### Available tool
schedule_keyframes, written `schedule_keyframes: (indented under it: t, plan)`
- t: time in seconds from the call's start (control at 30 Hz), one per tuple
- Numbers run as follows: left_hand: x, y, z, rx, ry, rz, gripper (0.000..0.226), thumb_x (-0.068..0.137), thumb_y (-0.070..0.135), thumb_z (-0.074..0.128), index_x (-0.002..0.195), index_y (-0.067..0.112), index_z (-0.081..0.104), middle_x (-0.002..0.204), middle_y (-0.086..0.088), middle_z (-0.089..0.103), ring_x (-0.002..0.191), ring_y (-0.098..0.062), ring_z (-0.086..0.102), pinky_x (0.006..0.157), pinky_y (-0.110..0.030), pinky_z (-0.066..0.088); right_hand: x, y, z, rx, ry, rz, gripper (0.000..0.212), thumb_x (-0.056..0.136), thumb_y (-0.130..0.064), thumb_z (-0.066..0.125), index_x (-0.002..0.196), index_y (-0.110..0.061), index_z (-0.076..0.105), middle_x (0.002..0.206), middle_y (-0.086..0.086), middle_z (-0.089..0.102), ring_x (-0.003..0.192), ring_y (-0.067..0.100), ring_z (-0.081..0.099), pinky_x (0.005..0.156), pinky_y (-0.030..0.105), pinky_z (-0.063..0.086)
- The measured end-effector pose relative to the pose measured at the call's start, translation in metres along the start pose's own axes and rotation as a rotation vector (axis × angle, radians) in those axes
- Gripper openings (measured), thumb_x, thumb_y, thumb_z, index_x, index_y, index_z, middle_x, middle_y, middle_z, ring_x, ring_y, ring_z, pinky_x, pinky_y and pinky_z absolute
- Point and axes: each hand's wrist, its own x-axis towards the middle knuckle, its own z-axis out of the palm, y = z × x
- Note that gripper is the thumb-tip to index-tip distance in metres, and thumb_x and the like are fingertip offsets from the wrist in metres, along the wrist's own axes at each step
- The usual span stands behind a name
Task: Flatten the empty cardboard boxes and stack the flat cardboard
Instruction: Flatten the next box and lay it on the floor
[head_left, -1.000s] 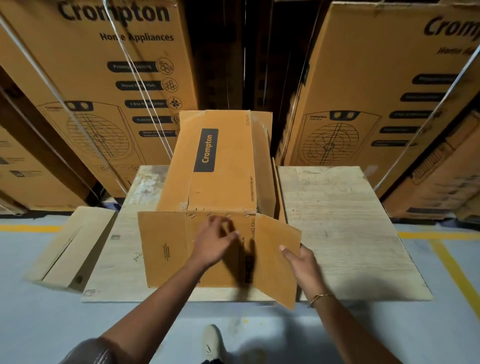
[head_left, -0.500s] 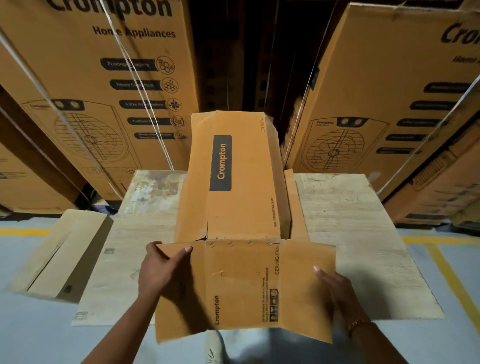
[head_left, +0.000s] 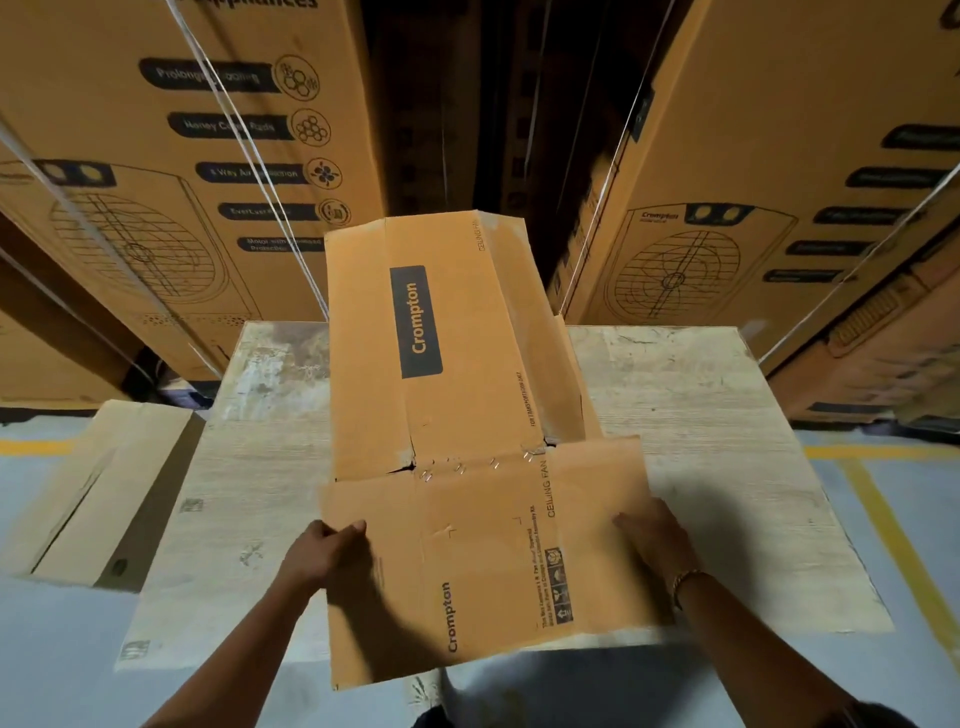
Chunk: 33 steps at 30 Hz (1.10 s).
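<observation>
My left hand (head_left: 324, 551) pinches the 9 o'clock edge of the opened flaps (head_left: 467, 545), thumb on top, the box (head_left: 457, 322) lying on the desk (head_left: 701, 415) toward 12 o'clock, my right hand (head_left: 652, 540) on the 3 o'clock edge, grip unclear, and I'd press both sides down evenly so it collapses along its creases.

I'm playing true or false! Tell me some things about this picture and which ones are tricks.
1. The box says Crompton. True.
2. The left hand and right hand both touch its near flap. True.
3. The box lies on the floor. False: it lies on the wooden board.
4. The bracelet is on the left wrist. False: it is on the right wrist.
5. Another box lies on the floor, left of the board. True.
</observation>
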Motion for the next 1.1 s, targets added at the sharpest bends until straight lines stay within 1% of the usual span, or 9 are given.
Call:
schedule_keyframes:
  t: [0.13,0.2,0.27,0.4,0.57,0.67,0.8,0.97,1.1]
  plan:
    - [-0.025,0.017,0.007,-0.091,0.046,-0.027,0.059,0.081,0.066,0.070,0.095,0.009,0.063,0.101,-0.017,0.067,0.085,-0.030,0.065,0.076,-0.044,0.057,0.006,0.001,0.009,0.099,-0.028,0.045,0.063,0.086,-0.036,0.075,0.137,-0.011,0.047,0.130,0.014,0.060,0.114,0.036,0.059,0.094,0.041,0.047]
    - [-0.029,0.021,0.009,-0.146,0.067,-0.057,0.048,0.085,0.053,0.074,0.095,0.008,0.060,0.107,-0.019,0.062,0.089,-0.032,0.062,0.077,-0.047,0.057,0.017,0.010,0.014,0.121,-0.034,0.073,0.072,0.072,-0.050,0.078,0.130,-0.016,0.052,0.124,0.011,0.063,0.108,0.033,0.061,0.095,0.049,0.051]
    - [-0.033,0.026,0.009,-0.201,0.061,-0.083,0.049,0.085,0.046,0.077,0.102,0.004,0.056,0.107,-0.018,0.063,0.090,-0.031,0.062,0.083,-0.048,0.056,0.052,0.040,0.023,0.157,-0.062,0.087,0.078,0.059,-0.059,0.077,0.122,-0.018,0.056,0.119,0.009,0.065,0.103,0.031,0.063,0.095,0.054,0.052]
    - [-0.042,0.024,0.014,-0.485,0.001,-0.129,0.079,0.070,0.041,0.088,0.123,0.015,0.036,0.109,-0.009,0.060,0.100,-0.029,0.062,0.093,-0.048,0.053,0.039,0.020,0.010,0.342,-0.045,0.134,0.077,0.052,-0.040,0.092,0.116,-0.005,0.066,0.110,0.016,0.073,0.100,0.033,0.067,0.088,0.045,0.055]
    - [-0.054,0.029,0.038,-0.558,0.116,-0.111,0.048,0.080,0.045,0.081,0.114,0.015,0.064,0.106,-0.006,0.073,0.104,-0.032,0.066,0.098,-0.049,0.052,0.023,0.004,0.003,0.433,0.025,0.091,0.035,0.091,-0.023,0.073,0.121,-0.007,0.067,0.113,0.011,0.068,0.102,0.028,0.061,0.088,0.038,0.046]
    - [-0.072,0.041,0.052,-0.486,0.284,-0.062,0.042,0.082,0.046,0.079,0.107,0.014,0.069,0.099,-0.007,0.074,0.097,-0.034,0.067,0.094,-0.052,0.054,0.013,0.002,-0.006,0.366,0.105,0.008,0.010,0.092,-0.021,0.071,0.095,-0.012,0.073,0.104,0.016,0.072,0.098,0.034,0.064,0.093,0.049,0.052]
    - [-0.102,0.052,0.053,-0.455,0.393,0.041,0.042,0.083,0.047,0.078,0.105,0.013,0.069,0.096,-0.007,0.073,0.090,-0.033,0.066,0.085,-0.048,0.055,-0.006,0.007,-0.032,0.341,0.141,-0.118,0.015,0.093,-0.022,0.071,0.081,-0.013,0.068,0.089,0.010,0.069,0.093,0.037,0.063,0.089,0.048,0.051]
    - [-0.122,0.031,0.048,-0.505,0.309,0.108,0.043,0.083,0.049,0.079,0.107,0.015,0.065,0.098,-0.005,0.073,0.091,-0.029,0.069,0.086,-0.050,0.058,-0.036,0.033,-0.063,0.381,0.047,-0.240,0.016,0.093,-0.023,0.072,0.090,-0.008,0.073,0.085,0.010,0.073,0.081,0.029,0.066,0.065,0.033,0.047]
    - [-0.132,-0.001,0.058,-0.435,0.092,-0.043,0.045,0.088,0.047,0.073,0.111,0.010,0.060,0.104,-0.013,0.067,0.097,-0.032,0.065,0.081,-0.045,0.055,-0.037,0.072,-0.061,0.326,-0.122,-0.127,0.028,0.092,-0.041,0.071,0.107,-0.017,0.073,0.099,0.003,0.076,0.094,0.026,0.070,0.085,0.041,0.056]
